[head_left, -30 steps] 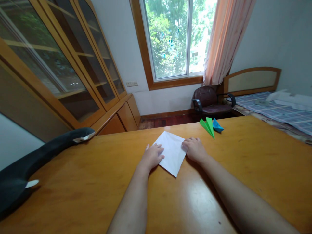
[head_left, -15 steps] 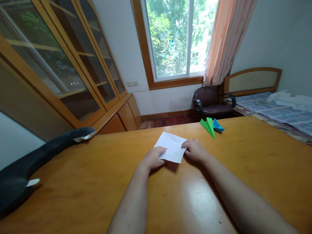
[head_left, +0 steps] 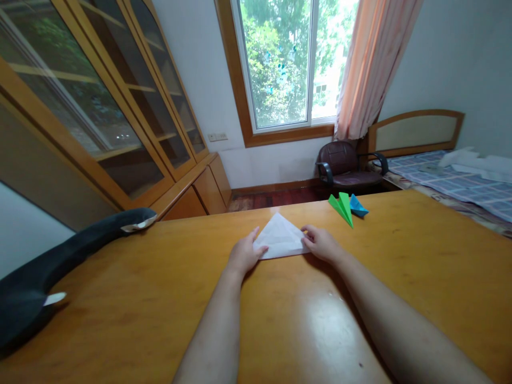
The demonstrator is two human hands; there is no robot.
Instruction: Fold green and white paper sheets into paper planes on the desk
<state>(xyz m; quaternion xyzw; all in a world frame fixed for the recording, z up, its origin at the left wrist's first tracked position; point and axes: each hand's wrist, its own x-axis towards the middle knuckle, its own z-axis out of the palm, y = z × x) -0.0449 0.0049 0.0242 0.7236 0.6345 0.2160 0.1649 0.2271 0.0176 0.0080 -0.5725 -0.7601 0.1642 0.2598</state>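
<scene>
A folded sheet of white paper [head_left: 280, 237] lies on the wooden table, its point facing the window and a straight band along the near edge. My left hand [head_left: 245, 253] grips its left corner, thumb on top and fingers at the edge. At the opposite corner my right hand [head_left: 318, 242] holds the paper between thumb and fingers. The fingertips under the sheet are hidden.
Beyond my right hand, a green paper plane [head_left: 342, 209] and a blue paper boat [head_left: 358, 206] rest near the far edge of the table [head_left: 180, 320]. A black, curved plush-like object [head_left: 60, 266] lies at the left. A chair [head_left: 344, 162] stands behind the table.
The white paper has gone from a tilted four-sided shape to a flatter triangle with a band along its near edge. Both hands have shifted slightly outward with its corners.
</scene>
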